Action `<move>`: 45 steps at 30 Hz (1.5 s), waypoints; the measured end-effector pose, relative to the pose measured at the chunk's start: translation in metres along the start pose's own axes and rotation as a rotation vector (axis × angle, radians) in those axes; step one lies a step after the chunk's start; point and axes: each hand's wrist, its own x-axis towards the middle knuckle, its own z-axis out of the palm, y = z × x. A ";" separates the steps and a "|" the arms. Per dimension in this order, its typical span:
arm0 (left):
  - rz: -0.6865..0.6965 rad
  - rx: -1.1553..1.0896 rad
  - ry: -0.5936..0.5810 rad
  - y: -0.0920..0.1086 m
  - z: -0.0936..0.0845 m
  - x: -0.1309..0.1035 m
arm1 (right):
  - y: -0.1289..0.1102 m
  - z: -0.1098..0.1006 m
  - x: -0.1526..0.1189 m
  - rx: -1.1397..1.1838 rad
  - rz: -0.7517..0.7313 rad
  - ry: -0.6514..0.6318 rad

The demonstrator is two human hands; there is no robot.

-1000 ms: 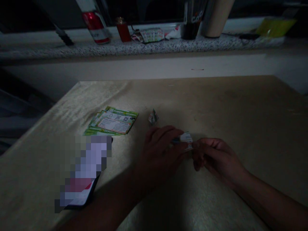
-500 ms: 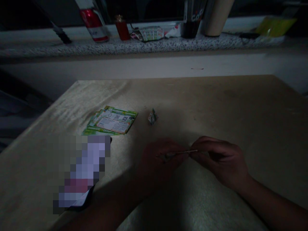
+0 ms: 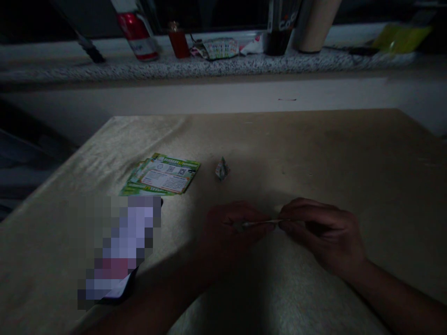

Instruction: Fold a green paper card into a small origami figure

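A thin piece of paper (image 3: 260, 223), seen almost edge-on, spans the gap between my two hands low over the table. On its left part my left hand (image 3: 230, 230) is closed, thumb and fingers pinching it, in deep shadow. My right hand (image 3: 323, 230) pinches its right end between thumb and curled fingers. The fingertips of both hands nearly meet. Dim light hides the paper's print and its folds. Beyond my left hand stands a small pointed folded paper (image 3: 222, 169). A fanned stack of green and white leaflets (image 3: 171, 174) lies to its left.
A blurred-out phone (image 3: 136, 232) lies left of my left forearm on the pale table (image 3: 314, 153). Along the stone windowsill (image 3: 216, 67) behind stand a red can (image 3: 138, 35), a small red bottle (image 3: 178, 42), a crumpled wrapper (image 3: 221, 48), and a dark drink bottle (image 3: 277, 39).
My right hand has shifted slightly to the right, its fingers now further over the paper's right end. The paper shows a little less between the hands. Leaflets and folded paper stay put.
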 end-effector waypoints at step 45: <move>0.860 0.629 -0.120 0.010 -0.008 0.000 | -0.014 -0.002 0.009 -0.267 -0.483 -0.104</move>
